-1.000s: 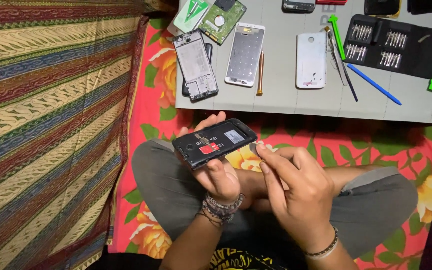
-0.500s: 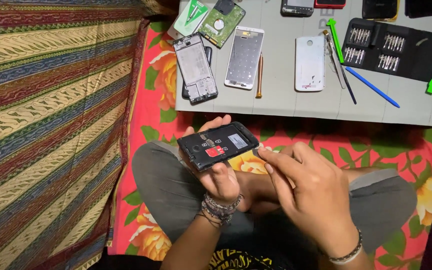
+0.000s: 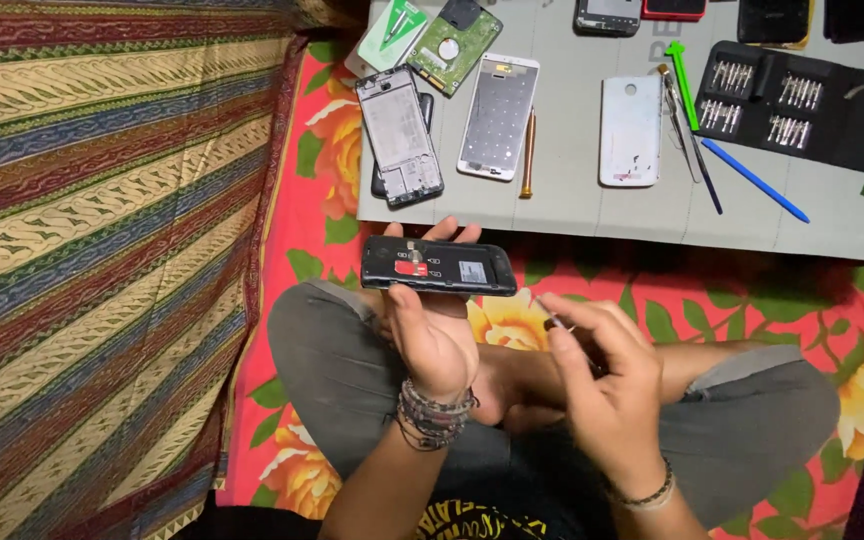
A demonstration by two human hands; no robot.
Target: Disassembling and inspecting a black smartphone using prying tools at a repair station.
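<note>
– What takes up most of the view?
– A striped cloth on the left, a flowered sheet underneath, and a grey mat holding phone parts and a black bit case.
– And the phone?
– The opened black phone sits over the person's lap, just short of the mat, gripped by the left hand.
– The right hand?
– The right hand is beside it, fingers pinched around a small thin tool; I can't tell which kind.
</note>
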